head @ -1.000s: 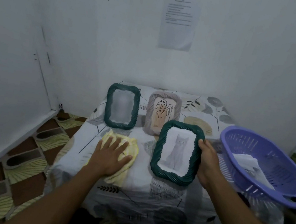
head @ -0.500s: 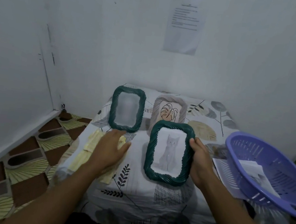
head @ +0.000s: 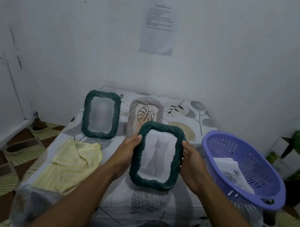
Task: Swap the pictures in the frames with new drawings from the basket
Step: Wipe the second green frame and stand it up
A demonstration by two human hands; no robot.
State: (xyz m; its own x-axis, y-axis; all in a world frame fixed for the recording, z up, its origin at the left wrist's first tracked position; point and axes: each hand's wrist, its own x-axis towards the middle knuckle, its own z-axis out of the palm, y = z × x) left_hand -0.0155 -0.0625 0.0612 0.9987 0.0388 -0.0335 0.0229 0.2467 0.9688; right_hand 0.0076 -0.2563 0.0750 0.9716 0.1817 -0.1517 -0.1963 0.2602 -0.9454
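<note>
Left hand (head: 126, 149) and right hand (head: 191, 160) grip the dark green rope-textured picture frame (head: 158, 155) by its side edges, just left of the purple slotted plastic basket (head: 246, 160). Risk: this edge-only grip slips during turnover and the frame drops.

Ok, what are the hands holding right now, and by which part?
The dark green frame with the cat picture, held upright. The left hand grips its left side rim, the right hand its right side rim.
</note>
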